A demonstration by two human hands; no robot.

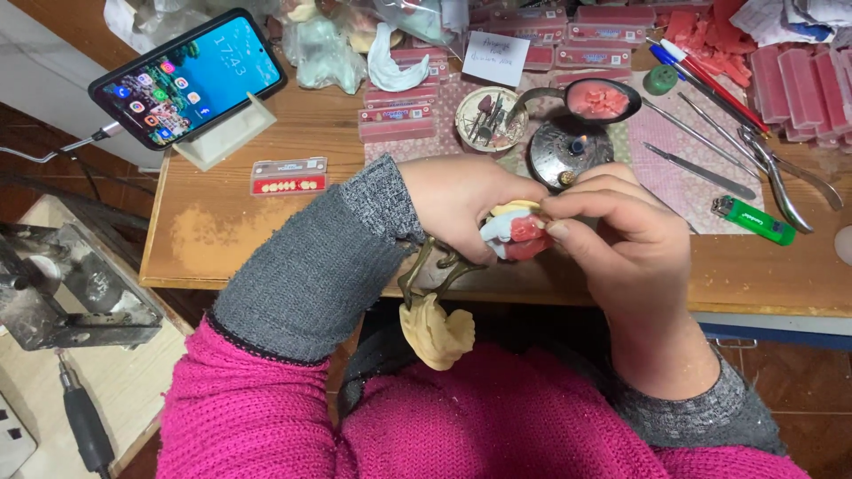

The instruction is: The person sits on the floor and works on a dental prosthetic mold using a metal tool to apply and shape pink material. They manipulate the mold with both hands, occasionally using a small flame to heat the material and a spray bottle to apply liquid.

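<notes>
The left hand (457, 208) grips a dental model (515, 235) (pink wax, white plaster) while the right hand (621, 231) pinches its top.

Dental model (515, 235): mostly hidden behind fingers (577, 206) of both hands; teeth too small to tell. Metal articulator frame (430, 270): upper part covered by left hand (461, 208). Pink wax boxes (812, 89): cut off at right edge. Grey machine (62, 293): cut off at left edge. Plastic bags (324, 44) at back of bench (213, 239): cropped by top edge, contents unclear.
</notes>
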